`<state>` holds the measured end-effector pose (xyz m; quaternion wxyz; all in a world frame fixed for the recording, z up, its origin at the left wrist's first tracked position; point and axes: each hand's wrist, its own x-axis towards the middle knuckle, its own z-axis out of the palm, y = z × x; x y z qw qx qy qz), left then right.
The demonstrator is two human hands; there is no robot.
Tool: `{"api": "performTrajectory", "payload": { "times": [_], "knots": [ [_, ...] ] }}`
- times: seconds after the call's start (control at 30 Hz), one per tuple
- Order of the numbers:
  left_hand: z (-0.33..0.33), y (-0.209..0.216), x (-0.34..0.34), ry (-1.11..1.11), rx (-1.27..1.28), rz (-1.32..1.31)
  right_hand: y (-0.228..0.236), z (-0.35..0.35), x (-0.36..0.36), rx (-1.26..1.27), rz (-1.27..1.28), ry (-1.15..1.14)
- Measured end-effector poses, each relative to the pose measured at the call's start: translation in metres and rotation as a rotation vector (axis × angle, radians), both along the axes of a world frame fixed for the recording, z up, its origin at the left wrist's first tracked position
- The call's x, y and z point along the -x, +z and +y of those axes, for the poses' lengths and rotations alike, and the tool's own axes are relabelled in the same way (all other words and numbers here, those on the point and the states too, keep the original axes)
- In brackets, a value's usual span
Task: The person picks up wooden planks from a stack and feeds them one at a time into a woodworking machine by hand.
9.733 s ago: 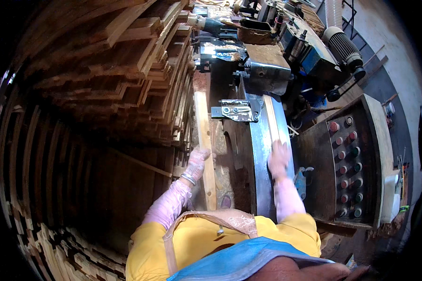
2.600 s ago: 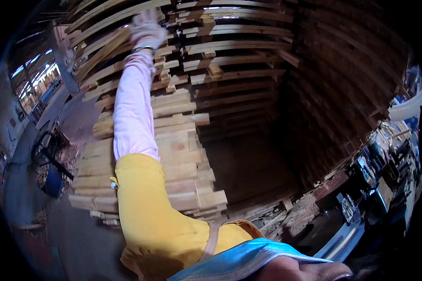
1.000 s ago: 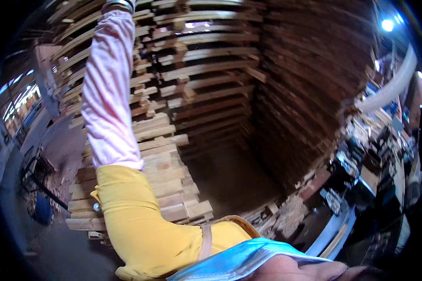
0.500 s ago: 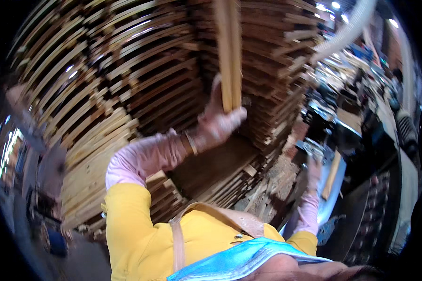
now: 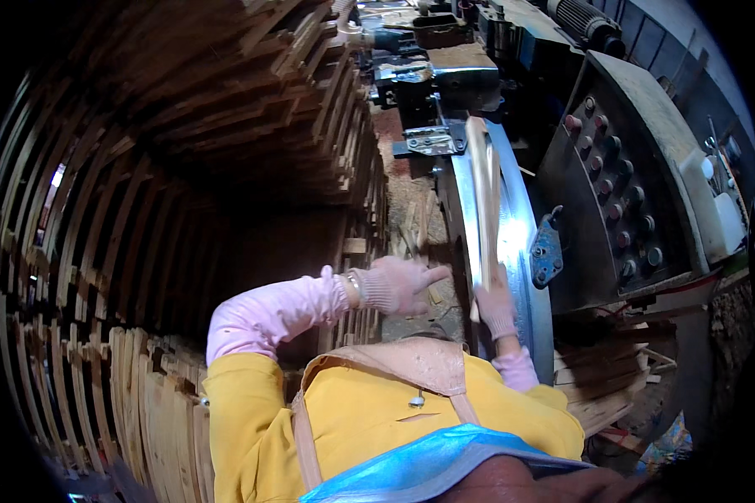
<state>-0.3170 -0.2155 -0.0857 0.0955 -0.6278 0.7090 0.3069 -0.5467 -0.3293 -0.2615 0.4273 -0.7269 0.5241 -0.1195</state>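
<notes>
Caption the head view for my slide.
Gloved right hand on wooden strips along a metal machine bed; left hand empty.

Bright along the steel machine table point(image 5: 524, 243), dim among the stacked boards point(image 5: 252, 109) at left.

Washed out to white in one patch of glare beside the wooden strips point(image 5: 483, 184), with a silvery sheen farther up; sunk nearly to black deep between the stacks, yet pierced at far left by small white slits of light. Clearly lit on the yellow shirt point(image 5: 520, 411) and vivid on the blue mask point(image 5: 445, 459). Slightly blurred at the right hand point(image 5: 497, 306), softened at the left hand point(image 5: 398, 285). Bent toward the rim, notably around the control panel point(image 5: 625, 180), and swallowed by black at the corners.
</notes>
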Motion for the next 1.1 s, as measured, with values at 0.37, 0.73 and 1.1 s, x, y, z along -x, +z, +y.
{"api": "performTrajectory", "payload": {
  "times": [0.37, 0.73, 1.1],
  "knots": [
    [0.091, 0.104, -0.09, 0.355, 0.248, -0.242, -0.079, -0.149, -0.099, 1.225, 0.566, -0.372],
    [0.312, 0.212, -0.09, 1.055, 0.816, -0.651, -0.078, -0.188, -0.137, 0.685, 0.422, -0.184],
    [0.384, 0.259, -0.08, 0.795, 0.87, -0.88, -0.081, -0.028, 0.005, 0.908, 0.289, -0.086]
  ]
}}
